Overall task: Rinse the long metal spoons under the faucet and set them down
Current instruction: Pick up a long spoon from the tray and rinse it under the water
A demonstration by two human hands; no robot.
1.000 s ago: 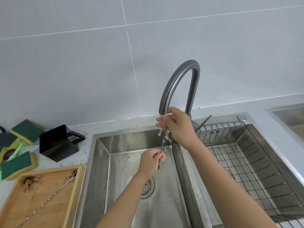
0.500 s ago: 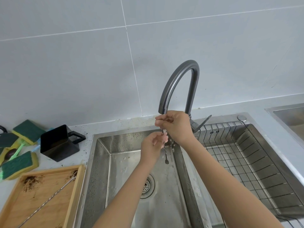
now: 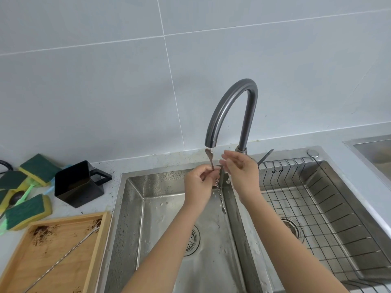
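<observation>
Rinsing: left hand (image 3: 197, 182) pinches spoon (image 3: 211, 166) under faucet (image 3: 230, 106), centre frame; right hand (image 3: 239, 170) loose, empty. Next: set down.

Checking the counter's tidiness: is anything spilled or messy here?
Yes: dark brown grounds are scattered on the wooden tray at left, around the long twisted metal spoon lying in it, with specks on the white counter.

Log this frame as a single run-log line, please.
phase: rinsing | left hand: holds spoon, bowl up under faucet | right hand: open beside it | second spoon: on wooden tray
</observation>
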